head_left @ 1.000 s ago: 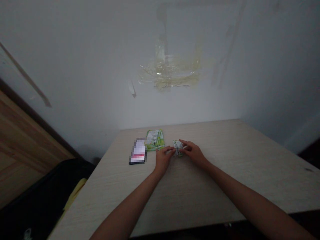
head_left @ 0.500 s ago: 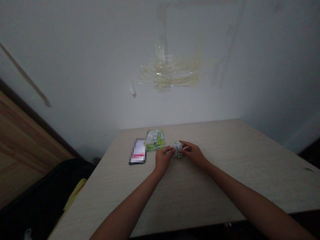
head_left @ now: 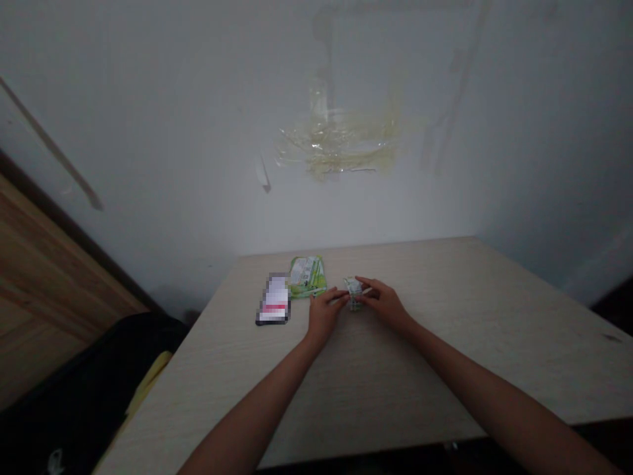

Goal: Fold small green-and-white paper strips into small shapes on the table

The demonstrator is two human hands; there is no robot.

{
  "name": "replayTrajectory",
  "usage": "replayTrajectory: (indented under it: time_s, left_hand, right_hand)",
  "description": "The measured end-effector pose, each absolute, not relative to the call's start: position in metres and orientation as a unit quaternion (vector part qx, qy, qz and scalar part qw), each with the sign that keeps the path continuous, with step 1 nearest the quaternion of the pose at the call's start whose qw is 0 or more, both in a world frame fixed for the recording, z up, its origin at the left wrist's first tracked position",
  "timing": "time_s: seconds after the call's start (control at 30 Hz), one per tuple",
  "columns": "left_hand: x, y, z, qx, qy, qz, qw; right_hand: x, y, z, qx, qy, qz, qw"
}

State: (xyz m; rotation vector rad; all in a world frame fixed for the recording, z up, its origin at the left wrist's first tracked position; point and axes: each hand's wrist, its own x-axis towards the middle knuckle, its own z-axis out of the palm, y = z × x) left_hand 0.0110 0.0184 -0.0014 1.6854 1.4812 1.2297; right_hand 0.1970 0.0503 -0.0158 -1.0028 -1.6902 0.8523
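Both my hands meet near the far middle of a pale wooden table. Between them is a small green and white packet, crumpled or folded up. My right hand pinches it from the right, fingers closed on it. My left hand has its fingers curled at the packet's left side, touching a thin white strip or stick that pokes out there. A larger flat green and white pouch lies just beyond my left hand.
A dark phone with a lit screen lies left of the pouch. The table stands in a corner against a white wall with old tape marks. A black bag with something yellow sits on the floor at left, by a wooden panel.
Hardly anything differs. Both hands stay on the small packet, which shifts only slightly between the fingers.
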Motion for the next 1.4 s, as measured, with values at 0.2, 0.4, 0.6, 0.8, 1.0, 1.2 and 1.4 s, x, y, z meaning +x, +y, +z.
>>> replayTrajectory:
  time_s: [0.2, 0.4, 0.6, 0.8, 1.0, 1.2, 1.4]
  left_hand:
    - [0.011, 0.018, 0.0, 0.627, 0.552, 0.473, 0.28]
    - [0.013, 0.019, -0.004, 0.629, 0.558, 0.453, 0.297]
    - [0.014, 0.02, -0.009, 0.634, 0.552, 0.459, 0.288]
    - [0.016, 0.019, -0.009, 0.641, 0.553, 0.448, 0.287]
    - [0.018, 0.017, -0.007, 0.651, 0.54, 0.445, 0.293]
    - [0.018, 0.019, -0.01, 0.652, 0.557, 0.435, 0.276]
    - [0.015, 0.016, -0.005, 0.658, 0.576, 0.439, 0.208]
  right_hand:
    - [0.199, 0.049, -0.012, -0.374, -0.733, 0.307, 0.478]
    - [0.198, 0.044, -0.007, -0.374, -0.746, 0.281, 0.474]
    - [0.196, 0.042, -0.007, -0.371, -0.754, 0.265, 0.473]
    - [0.193, 0.04, -0.008, -0.379, -0.749, 0.268, 0.473]
    - [0.19, 0.039, -0.007, -0.396, -0.74, 0.262, 0.475]
    - [0.192, 0.043, -0.009, -0.388, -0.732, 0.283, 0.482]
    - [0.191, 0.046, -0.01, -0.429, -0.675, 0.322, 0.506]
